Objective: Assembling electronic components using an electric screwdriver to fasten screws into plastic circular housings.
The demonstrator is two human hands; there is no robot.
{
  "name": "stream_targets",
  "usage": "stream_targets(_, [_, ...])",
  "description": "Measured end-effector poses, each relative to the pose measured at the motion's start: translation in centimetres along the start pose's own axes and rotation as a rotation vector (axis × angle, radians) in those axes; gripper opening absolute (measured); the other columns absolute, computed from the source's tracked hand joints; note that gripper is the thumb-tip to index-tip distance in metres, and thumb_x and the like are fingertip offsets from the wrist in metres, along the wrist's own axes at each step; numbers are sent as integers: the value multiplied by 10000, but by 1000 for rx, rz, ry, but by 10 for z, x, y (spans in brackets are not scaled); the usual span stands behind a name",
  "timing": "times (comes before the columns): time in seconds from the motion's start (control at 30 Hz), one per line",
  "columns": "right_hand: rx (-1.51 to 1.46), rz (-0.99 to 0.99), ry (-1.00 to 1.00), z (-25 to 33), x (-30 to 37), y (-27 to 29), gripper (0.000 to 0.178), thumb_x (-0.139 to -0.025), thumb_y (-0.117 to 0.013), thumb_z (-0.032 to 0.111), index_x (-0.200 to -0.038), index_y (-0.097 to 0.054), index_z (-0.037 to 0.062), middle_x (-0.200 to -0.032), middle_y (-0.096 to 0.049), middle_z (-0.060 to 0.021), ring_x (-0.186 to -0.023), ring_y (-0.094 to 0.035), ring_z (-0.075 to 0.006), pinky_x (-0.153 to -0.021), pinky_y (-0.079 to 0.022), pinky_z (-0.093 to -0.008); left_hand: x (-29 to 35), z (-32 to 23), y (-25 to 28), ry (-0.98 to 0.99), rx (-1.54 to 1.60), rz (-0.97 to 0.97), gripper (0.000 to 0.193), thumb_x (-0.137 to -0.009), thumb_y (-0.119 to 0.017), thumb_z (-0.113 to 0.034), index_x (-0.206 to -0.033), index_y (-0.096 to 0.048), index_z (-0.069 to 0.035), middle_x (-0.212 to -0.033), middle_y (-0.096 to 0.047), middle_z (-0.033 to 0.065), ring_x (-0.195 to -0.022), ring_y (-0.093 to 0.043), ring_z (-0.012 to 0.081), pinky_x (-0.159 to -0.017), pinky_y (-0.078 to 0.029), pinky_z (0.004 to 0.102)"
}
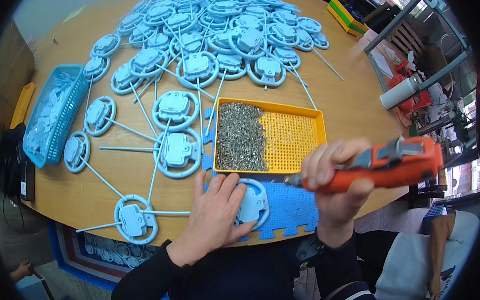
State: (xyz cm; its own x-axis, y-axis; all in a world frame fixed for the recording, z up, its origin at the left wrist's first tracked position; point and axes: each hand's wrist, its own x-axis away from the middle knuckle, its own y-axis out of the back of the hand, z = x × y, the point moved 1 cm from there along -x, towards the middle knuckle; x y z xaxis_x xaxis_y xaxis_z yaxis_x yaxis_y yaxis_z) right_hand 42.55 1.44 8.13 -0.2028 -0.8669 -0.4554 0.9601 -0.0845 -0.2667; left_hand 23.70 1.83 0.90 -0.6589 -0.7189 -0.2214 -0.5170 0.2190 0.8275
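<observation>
One light-blue ringed housing (251, 206) lies on the foam mat (291, 208) beneath the spread left hand (215, 213), the right hand (334, 203) gripping an orange power screwdriver (389, 167) — seemingly mid-work, dozens more housings (197, 65) heaped beyond, finished or not unclear.

On the brown wooden surface (355, 101), small silvery metal screws (240, 136) lie in the left half of a yellow rectangular plastic tray (273, 107). Behind it spreads a pile of light-blue round plastic rings with rods (196, 66); others lie left of it, and beyond them a light-blue rectangular plastic basket (68, 119). A blue foam mat (288, 205) lies partly under and before the tray, bearing another ring (251, 207).
</observation>
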Motion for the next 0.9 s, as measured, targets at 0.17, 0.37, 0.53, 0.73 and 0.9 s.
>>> stream_targets(0.17, [-38,84,-112,-6,32,-13,533,-787,-678,538,-936,-482,66,-667,-514,-30,-547,-525,-152,-527,-463,-296,-2,-3,-4,6,-3,-14,611,-599,-796,-347,-1055,-561,-15,-1121,-524,137,-1045,-490,284,-1017,-268,528])
stream_targets(0.37, [-49,155,-101,-10,38,-13,508,-777,-719,476,-948,-495,52,-683,-539,-51,-591,-546,-168,-543,-459,-299,-2,-4,-4,6,-8,-6,608,-597,-798,-341,-1058,-563,-22,-1137,-526,140,-1050,-491,288,-1014,-274,529])
stream_targets(0.53, [-57,163,-112,-17,41,-14,496,-782,-723,457,-950,-494,50,-683,-538,-53,-587,-540,-170,-546,-448,-308,0,-4,-3,-6,-7,-9,596,-601,-796,-339,-1051,-565,-24,-1141,-526,138,-1054,-489,286,-1011,-278,533])
stream_targets(0.73, [-60,221,-169,-34,34,-22,483,-787,-715,464,-948,-502,61,-657,-525,-46,-565,-521,-174,-532,-433,-323,14,11,10,42,-94,12,585,-607,-784,-355,-1039,-565,-27,-1131,-525,128,-1084,-480,297,-1013,-268,562])
stream_targets(0.9, [-59,101,-1,5,34,13,533,-761,-726,493,-931,-488,48,-656,-540,-52,-544,-537,-162,-492,-446,-280,99,25,74,238,-186,125,636,-612,-780,-431,-1109,-573,-92,-1166,-521,122,-1187,-445,333,-1018,-224,605])
